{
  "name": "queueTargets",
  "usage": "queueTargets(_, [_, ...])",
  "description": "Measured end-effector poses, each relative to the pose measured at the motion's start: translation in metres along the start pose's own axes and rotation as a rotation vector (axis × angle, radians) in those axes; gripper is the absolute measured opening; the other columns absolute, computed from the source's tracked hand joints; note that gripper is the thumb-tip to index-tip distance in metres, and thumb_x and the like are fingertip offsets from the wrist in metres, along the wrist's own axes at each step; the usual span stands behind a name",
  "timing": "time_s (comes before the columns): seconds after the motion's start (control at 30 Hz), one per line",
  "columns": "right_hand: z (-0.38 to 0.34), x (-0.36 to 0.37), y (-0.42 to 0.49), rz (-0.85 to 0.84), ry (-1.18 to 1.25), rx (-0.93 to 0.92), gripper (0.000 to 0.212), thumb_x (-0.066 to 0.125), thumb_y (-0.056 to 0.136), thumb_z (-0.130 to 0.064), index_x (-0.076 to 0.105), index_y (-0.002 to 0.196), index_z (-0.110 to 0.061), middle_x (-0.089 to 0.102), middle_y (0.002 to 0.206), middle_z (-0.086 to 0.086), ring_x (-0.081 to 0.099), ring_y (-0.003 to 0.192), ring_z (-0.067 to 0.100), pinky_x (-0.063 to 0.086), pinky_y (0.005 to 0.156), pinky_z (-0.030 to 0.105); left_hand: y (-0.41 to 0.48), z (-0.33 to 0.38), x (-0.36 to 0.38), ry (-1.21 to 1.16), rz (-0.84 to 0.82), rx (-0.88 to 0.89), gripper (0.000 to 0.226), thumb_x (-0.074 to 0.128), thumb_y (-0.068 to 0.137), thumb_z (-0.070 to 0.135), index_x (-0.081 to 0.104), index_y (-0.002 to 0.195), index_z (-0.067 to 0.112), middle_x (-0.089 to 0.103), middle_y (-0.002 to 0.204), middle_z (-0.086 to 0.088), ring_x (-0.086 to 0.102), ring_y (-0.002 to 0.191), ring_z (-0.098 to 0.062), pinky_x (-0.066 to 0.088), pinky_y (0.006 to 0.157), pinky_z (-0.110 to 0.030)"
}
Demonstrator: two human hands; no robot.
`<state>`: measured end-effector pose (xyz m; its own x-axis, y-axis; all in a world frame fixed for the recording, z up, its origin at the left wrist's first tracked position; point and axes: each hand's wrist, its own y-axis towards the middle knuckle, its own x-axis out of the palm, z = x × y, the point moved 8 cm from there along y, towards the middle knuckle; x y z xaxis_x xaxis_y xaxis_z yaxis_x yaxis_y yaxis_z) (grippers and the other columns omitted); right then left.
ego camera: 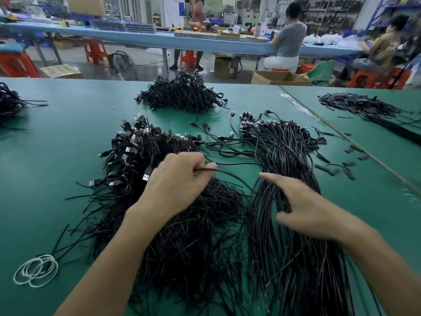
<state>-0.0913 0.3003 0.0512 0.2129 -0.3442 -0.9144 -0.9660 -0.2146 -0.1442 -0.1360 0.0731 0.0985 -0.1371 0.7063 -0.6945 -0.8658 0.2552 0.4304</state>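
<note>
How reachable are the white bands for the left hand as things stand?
Probably yes: the bands lie on the table beside the left forearm, bare surface between. But the left hand pinches a cable, so it would likely drop that first.

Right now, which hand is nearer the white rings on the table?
Left. The left hand is up-right of the white rings; the right hand lies farther right, across the cable pile.

Cable bundle (303, 265) — ends off-frame
</note>
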Motion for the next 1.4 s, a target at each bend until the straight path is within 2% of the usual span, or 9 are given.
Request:
queueTargets(0.13, [-0.051, 0.002, -0.001, 0.084, 0.321, -0.212, 0.049, 0.058, 0.087, -0.062, 0.045, 0.134, -0.054, 0.055, 0.124, -0.031, 0.045, 0.121, -0.015, 0.036, 0.095, 0.01, -0.01, 0.012, 0.016, 0.046, -0.017, -0.023, 0.048, 0.06, 0.094, 0.041, 0.033, 0.062, 0.018, 0.041, 0.052, 0.007, 0.039, 0.049, -0.017, 0.029, 0.048, -0.029])
queueTargets(0.27, [-0.064, -0.015, -0.005, 0.264, 0.344, -0.289, 0.017, 0.051, 0.095, -0.044, 0.067, 0.089, -0.042, 0.062, 0.093, -0.016, 0.06, 0.095, 0.002, 0.045, 0.082, 0.015, -0.018, 0.016, 0.022, -0.167, -0.09, 0.033, 0.043, 0.067, 0.089, 0.041, 0.037, 0.065, 0.02, 0.038, 0.051, 0.009, 0.032, 0.049, -0.01, 0.032, 0.048, -0.029])
queueTargets(0.5, [-0.03, -0.045, -0.003, 0.667, 0.618, -0.069, 0.023, 0.052, 0.101, -0.03, 0.066, 0.082, -0.027, 0.055, 0.059, -0.008, 0.047, 0.05, 0.007, 0.039, 0.048, 0.021, -0.036, 0.025, 0.036, -0.67, -0.587, -0.145, 0.061, 0.041, 0.093, 0.064, 0.059, 0.055, 0.02, 0.03, 0.046, 0.006, 0.024, 0.04, -0.011, 0.025, 0.042, -0.02])
queueTargets(0.63, [-0.056, -0.012, 0.007, 0.353, 0.481, -0.145, 0.025, 0.054, 0.098, -0.034, 0.066, 0.077, -0.035, 0.055, 0.057, -0.004, 0.044, 0.05, 0.015, 0.039, 0.046, 0.038, -0.042, 0.049, 0.026, -1.095, -0.616, -0.109, 0.052, 0.042, 0.099, 0.048, 0.055, 0.058, 0.019, 0.031, 0.047, 0.008, 0.022, 0.039, -0.008, 0.025, 0.039, -0.015])
queueTargets(0.77, [-0.091, 0.022, 0.001, 0.048, 0.46, -0.27, 0.02, 0.056, 0.1, -0.037, 0.068, 0.084, -0.036, 0.047, 0.054, -0.011, 0.038, 0.049, 0.019, 0.037, 0.046, 0.036, -0.03, 0.036, 0.023, -1.405, -0.279, -0.2, 0.046, 0.042, 0.1, 0.04, 0.074, 0.082, 0.011, 0.051, 0.058, 0.0, 0.049, 0.049, -0.012, 0.044, 0.044, -0.021])
queueTargets(0.93, [-0.105, -0.003, -0.01, 0.16, 0.267, -0.341, 0.022, 0.058, 0.097, -0.032, 0.066, 0.078, -0.023, 0.06, 0.073, -0.011, 0.055, 0.064, 0.009, 0.044, 0.057, 0.024, -0.027, 0.022, 0.02, -0.789, 0.0, -0.047, 0.033, 0.042, 0.098, 0.039, 0.073, 0.095, 0.026, 0.075, 0.087, 0.001, 0.072, 0.084, -0.01, 0.055, 0.074, -0.021])
queueTargets(1.07, [-0.097, -0.044, -0.016, 0.424, 0.34, -0.327, 0.021, 0.066, 0.087, -0.046, 0.068, 0.074, -0.029, 0.061, 0.075, -0.014, 0.059, 0.07, 0.006, 0.04, 0.062, 0.011, -0.034, 0.029, 0.039, -0.619, -0.238, -0.101, 0.052, 0.038, 0.097, 0.053, 0.064, 0.062, 0.025, 0.06, 0.05, 0.003, 0.053, 0.043, -0.01, 0.042, 0.046, -0.023])
queueTargets(1.27, [-0.088, -0.037, -0.01, 0.487, 0.609, -0.272, 0.042, 0.052, 0.086, -0.055, 0.063, 0.069, -0.018, 0.043, 0.048, -0.01, 0.034, 0.042, 0.003, 0.028, 0.041, 0.018, -0.049, 0.046, 0.049, -1.308, -0.584, -0.395, 0.056, 0.041, 0.099, 0.052, 0.05, 0.054, 0.019, 0.029, 0.041, 0.008, 0.029, 0.03, -0.004, 0.026, 0.033, -0.014])
queueTargets(1.4, [-0.094, -0.001, -0.006, 0.253, 0.587, -0.21, 0.032, 0.044, 0.093, -0.054, 0.061, 0.074, -0.036, 0.045, 0.054, -0.007, 0.037, 0.047, 0.017, 0.035, 0.044, 0.044, -0.036, 0.049, 0.033, -1.713, -0.449, -0.389, 0.051, 0.041, 0.1, 0.043, 0.061, 0.062, 0.015, 0.044, 0.048, 0.007, 0.045, 0.038, -0.005, 0.037, 0.036, -0.014])
